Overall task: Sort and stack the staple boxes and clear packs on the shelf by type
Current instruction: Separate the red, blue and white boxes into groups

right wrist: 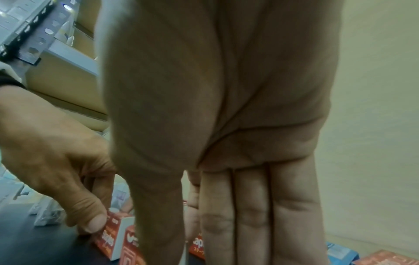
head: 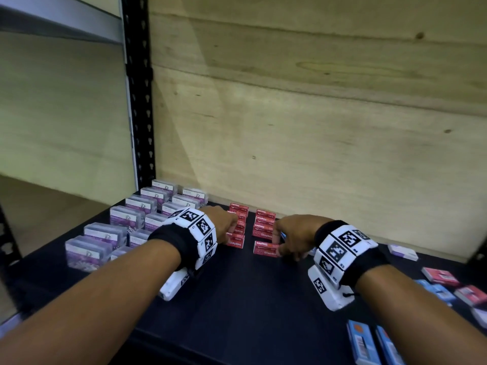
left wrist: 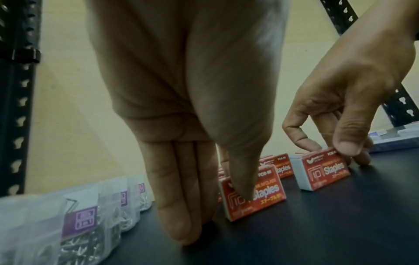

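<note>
Red staple boxes stand in two short columns at the back middle of the dark shelf (head: 250, 299). My left hand (head: 232, 233) pinches the front box of the left column (head: 236, 243), its thumb on the printed face (left wrist: 267, 195) and its other fingers (left wrist: 179, 215) straight down to the shelf. With thumb and index finger, my right hand (head: 276, 246) pinches the front box of the right column (head: 264, 251), which sits slightly askew (left wrist: 326, 172). Clear packs with purple labels (head: 123, 219) line up in two rows to the left.
A black slotted upright (head: 139, 101) stands at the back left, and a wooden panel (head: 316, 127) closes the back. Loose at the right lie blue boxes (head: 361, 341), red boxes (head: 440, 276) and a white and purple pack (head: 403, 252).
</note>
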The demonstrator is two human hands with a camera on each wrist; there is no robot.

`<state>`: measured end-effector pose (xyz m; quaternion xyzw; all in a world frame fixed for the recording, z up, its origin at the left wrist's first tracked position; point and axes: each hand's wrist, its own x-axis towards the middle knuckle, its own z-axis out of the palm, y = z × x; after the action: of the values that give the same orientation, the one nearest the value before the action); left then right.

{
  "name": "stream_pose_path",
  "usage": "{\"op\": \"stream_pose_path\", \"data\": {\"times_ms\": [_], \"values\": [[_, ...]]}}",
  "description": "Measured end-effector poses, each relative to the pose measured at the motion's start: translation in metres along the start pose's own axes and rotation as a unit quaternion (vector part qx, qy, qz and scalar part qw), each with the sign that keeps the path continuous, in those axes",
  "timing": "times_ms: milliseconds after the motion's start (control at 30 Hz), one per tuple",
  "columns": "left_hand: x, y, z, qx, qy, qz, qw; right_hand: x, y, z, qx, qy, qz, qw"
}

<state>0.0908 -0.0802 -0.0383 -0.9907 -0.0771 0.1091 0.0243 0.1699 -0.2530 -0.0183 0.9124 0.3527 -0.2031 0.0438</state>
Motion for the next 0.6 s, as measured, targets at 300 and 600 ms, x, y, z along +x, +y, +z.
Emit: {"op": "stream_pose_path", "data": {"times_ms": [300, 600], "values": [[0.003, 0.000, -0.003, -0.001, -0.004, 0.004, 1.000, 0.010, -0.001, -0.004, 0.064, -0.035, 0.010, 0.997], [0.007, 0.002, -0.002, 0.017, 0.011, 0.019, 1.000, 0.018, 0.000, -0.001, 0.086, -0.036, 0.014, 0.996]]}}
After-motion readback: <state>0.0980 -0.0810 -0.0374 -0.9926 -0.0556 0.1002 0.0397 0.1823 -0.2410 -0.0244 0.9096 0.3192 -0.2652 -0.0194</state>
